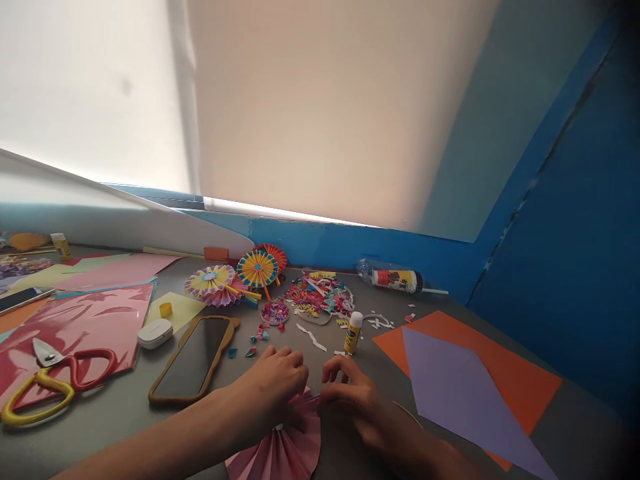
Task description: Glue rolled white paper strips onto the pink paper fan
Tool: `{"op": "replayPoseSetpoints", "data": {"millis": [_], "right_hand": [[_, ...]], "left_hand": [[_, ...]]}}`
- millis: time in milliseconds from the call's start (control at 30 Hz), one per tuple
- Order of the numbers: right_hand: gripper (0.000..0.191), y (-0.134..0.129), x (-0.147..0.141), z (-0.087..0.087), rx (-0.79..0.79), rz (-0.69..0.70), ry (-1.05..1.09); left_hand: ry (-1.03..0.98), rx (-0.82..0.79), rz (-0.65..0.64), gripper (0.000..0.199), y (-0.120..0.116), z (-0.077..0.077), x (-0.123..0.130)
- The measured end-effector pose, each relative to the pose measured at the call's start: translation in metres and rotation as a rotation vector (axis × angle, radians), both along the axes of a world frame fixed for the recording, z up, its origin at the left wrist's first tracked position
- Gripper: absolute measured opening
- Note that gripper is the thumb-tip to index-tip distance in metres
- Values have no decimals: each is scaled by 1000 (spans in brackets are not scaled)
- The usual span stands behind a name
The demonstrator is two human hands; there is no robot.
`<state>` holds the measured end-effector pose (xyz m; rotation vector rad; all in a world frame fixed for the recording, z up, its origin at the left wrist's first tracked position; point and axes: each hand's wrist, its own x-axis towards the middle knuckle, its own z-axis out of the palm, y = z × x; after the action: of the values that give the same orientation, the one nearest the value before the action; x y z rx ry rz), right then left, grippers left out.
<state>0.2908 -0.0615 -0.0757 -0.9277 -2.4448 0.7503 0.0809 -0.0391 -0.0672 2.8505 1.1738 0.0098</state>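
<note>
A pink pleated paper fan [285, 443] lies at the near edge of the counter [123, 430], directly in front of the person and partly below the view. The left hand [267, 393] is clamped over the fan's gathered top. The right hand [350, 407] curls just beside it, near the fan's upper right edge, and whether it grips the paper cannot be told. The two hands are close together but apart.

Ahead of them, a glue stick [353, 333] stands upright among white paper strips [311, 337] and small colored scraps [257, 337]. Beyond lies a heap of colored paper cuttings [320, 297], with two finished paper fans [257, 269] to its left.

On the left, a phone in a brown case [193, 360] lies beside a white earbud case [155, 333]. Yellow-and-red scissors [50, 383] rest on a pink paper sheet [70, 340]. On the right, a purple paper sheet [465, 393] overlaps an orange paper sheet [505, 353].
</note>
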Motion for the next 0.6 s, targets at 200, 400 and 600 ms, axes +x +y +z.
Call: {"op": "replayPoseSetpoints", "data": {"millis": [200,400,600], "right_hand": [[41,0,0,-12,38,-38,-17],[45,0,0,-13,61,-25,-30],[49,2,0,-15,107,-26,-44]], "left_hand": [[-127,-77,35,20,-4,-3,-5],[-141,-175,113,22,-6,1,1],[-212,-221,195,17,-2,-8,4]]}}
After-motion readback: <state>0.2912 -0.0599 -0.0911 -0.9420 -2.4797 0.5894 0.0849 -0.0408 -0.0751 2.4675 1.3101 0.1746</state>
